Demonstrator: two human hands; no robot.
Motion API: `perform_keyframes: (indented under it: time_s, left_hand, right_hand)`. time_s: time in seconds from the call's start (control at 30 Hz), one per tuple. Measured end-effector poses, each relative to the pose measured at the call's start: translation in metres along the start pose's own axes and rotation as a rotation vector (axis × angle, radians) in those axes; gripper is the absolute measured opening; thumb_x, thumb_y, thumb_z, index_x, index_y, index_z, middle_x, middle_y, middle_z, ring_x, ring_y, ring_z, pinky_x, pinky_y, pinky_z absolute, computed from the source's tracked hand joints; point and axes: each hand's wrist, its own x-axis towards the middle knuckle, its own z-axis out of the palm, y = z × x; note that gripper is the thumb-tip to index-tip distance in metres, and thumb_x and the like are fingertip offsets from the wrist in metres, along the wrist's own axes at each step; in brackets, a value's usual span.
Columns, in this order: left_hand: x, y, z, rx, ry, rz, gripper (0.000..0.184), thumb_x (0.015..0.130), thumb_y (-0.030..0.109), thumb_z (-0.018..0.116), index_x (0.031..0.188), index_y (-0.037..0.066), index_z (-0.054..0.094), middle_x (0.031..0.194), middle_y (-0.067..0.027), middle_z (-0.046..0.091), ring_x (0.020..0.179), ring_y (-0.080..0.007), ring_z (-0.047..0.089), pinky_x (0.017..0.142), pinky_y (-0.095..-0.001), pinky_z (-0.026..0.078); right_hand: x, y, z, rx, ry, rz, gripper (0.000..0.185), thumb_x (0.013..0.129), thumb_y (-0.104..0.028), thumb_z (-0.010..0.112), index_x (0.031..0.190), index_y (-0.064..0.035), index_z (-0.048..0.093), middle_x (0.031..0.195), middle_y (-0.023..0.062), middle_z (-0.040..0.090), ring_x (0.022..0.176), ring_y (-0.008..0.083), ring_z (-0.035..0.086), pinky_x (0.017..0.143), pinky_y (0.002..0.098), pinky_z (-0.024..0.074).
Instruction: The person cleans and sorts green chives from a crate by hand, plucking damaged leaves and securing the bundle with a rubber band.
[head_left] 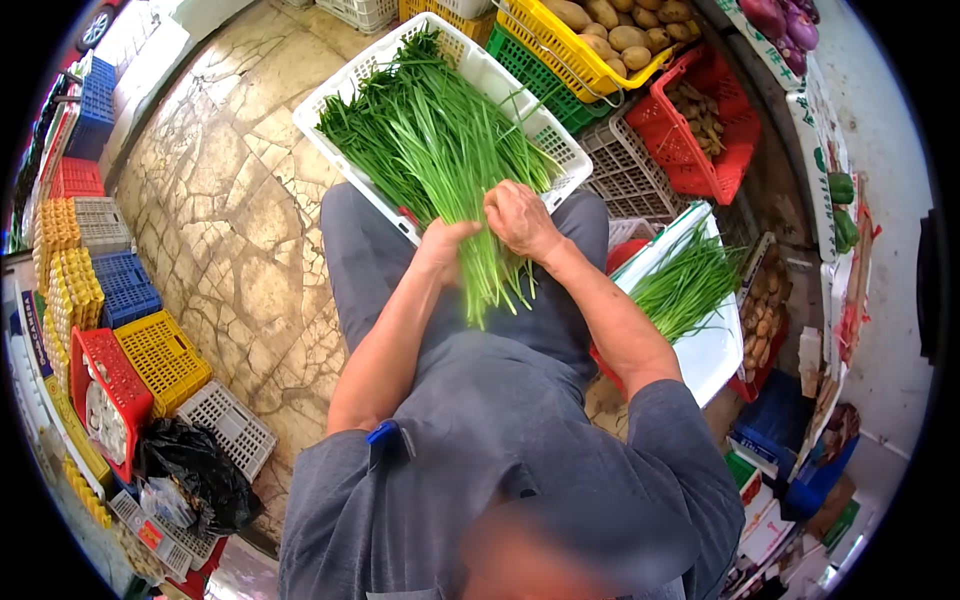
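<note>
White crate (pixel 572 162) is set at the knees, presumably for easy reach; its support is hidden. Bunch of long green leaves (pixel 462 185) is held across its near edge, pale ends hanging lapward. Bunch is gripped by curled fingers of right hand (pixel 522 220); left hand (pixel 443 247) is laid against it, finger closure cannot be told. Right of crate, similar leaves are kept in white tray (pixel 712 370); left, irregular stone floor (pixel 230 200) is seen, with stacked crates (pixel 165 360) farther left.
</note>
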Motion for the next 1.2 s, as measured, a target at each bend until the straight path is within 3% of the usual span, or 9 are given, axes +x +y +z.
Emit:
perform_keyframes:
  time_s: [0.23,0.37,0.57,0.6,0.7,0.83,0.93,1.13,1.2]
  left_hand:
    - [0.0,0.002,0.003,0.02,0.001,0.003,0.035,0.085,-0.001,0.061,0.121,-0.001,0.06,0.108,-0.0125,0.068,0.092,-0.0251,0.07,0.08,-0.0396,0.06]
    - [-0.004,0.005,0.007,0.008,0.005,-0.003,0.036,0.086,-0.001,0.06,0.122,-0.001,0.059,0.111,-0.013,0.067,0.095,-0.0255,0.069,0.08,-0.0415,0.06]
    - [-0.011,0.012,0.015,0.035,0.064,-0.038,0.033,0.087,0.0,0.059,0.119,-0.001,0.059,0.107,-0.0126,0.067,0.092,-0.0257,0.069,0.076,-0.0434,0.06]
    - [-0.012,0.013,0.016,0.025,0.056,-0.048,0.032,0.087,0.0,0.059,0.119,-0.001,0.059,0.105,-0.0127,0.068,0.091,-0.0258,0.069,0.075,-0.0436,0.06]
    - [-0.003,0.005,0.006,0.046,0.1,-0.041,0.03,0.088,0.002,0.059,0.117,-0.001,0.059,0.1,-0.013,0.068,0.086,-0.0261,0.069,0.073,-0.0436,0.06]
    - [-0.001,0.001,0.001,0.045,0.122,-0.063,0.028,0.088,0.001,0.058,0.115,-0.002,0.06,0.097,-0.0136,0.068,0.084,-0.0268,0.07,0.073,-0.044,0.06]
    - [0.005,-0.002,0.001,0.058,0.113,-0.051,0.028,0.087,-0.001,0.057,0.115,-0.002,0.06,0.1,-0.0141,0.068,0.085,-0.0272,0.07,0.074,-0.0443,0.06]
    - [0.009,-0.005,0.0,0.075,0.124,-0.023,0.029,0.087,-0.004,0.056,0.115,-0.002,0.06,0.103,-0.0147,0.067,0.084,-0.028,0.069,0.072,-0.0459,0.06]
    - [0.012,-0.008,0.0,0.103,0.113,-0.014,0.028,0.087,-0.004,0.056,0.114,-0.003,0.06,0.101,-0.0142,0.067,0.082,-0.028,0.069,0.071,-0.0461,0.061]
  right_hand:
    - [0.006,-0.009,-0.017,0.302,0.12,0.333,0.011,0.091,-0.013,0.06,0.096,-0.0037,0.064,0.082,0.0188,0.064,0.077,0.0394,0.063,0.073,0.0483,0.0511]
    - [0.003,0.003,-0.056,0.627,0.303,0.483,0.007,0.096,-0.004,0.058,0.102,-0.0025,0.062,0.085,0.0023,0.064,0.07,0.0079,0.058,0.064,0.0234,0.049]
    - [-0.035,0.054,-0.121,0.525,0.676,0.562,0.014,0.097,0.001,0.056,0.11,-0.0011,0.061,0.091,0.0027,0.064,0.073,0.0063,0.056,0.069,0.0204,0.0492]
    - [-0.051,0.076,-0.126,0.33,0.625,0.653,0.019,0.095,-0.005,0.06,0.113,0.0018,0.061,0.1,0.0095,0.068,0.079,0.0128,0.062,0.074,0.0246,0.0518]
    - [-0.106,0.131,-0.115,-0.816,0.233,0.439,0.035,0.092,-0.014,0.064,0.119,0.0068,0.059,0.112,0.0185,0.068,0.086,0.0224,0.068,0.079,0.0291,0.0534]
    - [-0.09,0.058,-0.1,-0.058,0.23,0.76,0.026,0.09,-0.019,0.066,0.107,-0.0009,0.068,0.105,0.0189,0.069,0.093,0.0371,0.067,0.08,0.0426,0.0528]
    - [-0.077,0.02,-0.069,-0.063,0.306,0.521,0.014,0.089,-0.015,0.066,0.094,-0.0023,0.069,0.089,0.0158,0.068,0.082,0.0341,0.066,0.074,0.0428,0.0517]
    - [-0.073,0.0,-0.047,0.126,0.184,0.671,0.015,0.09,-0.016,0.065,0.094,-0.0029,0.068,0.089,0.0169,0.068,0.084,0.0364,0.066,0.074,0.0434,0.0518]
    - [-0.078,-0.006,-0.039,0.058,0.118,0.55,0.015,0.09,-0.017,0.064,0.093,-0.0031,0.068,0.089,0.0174,0.068,0.086,0.0367,0.066,0.074,0.0437,0.0518]
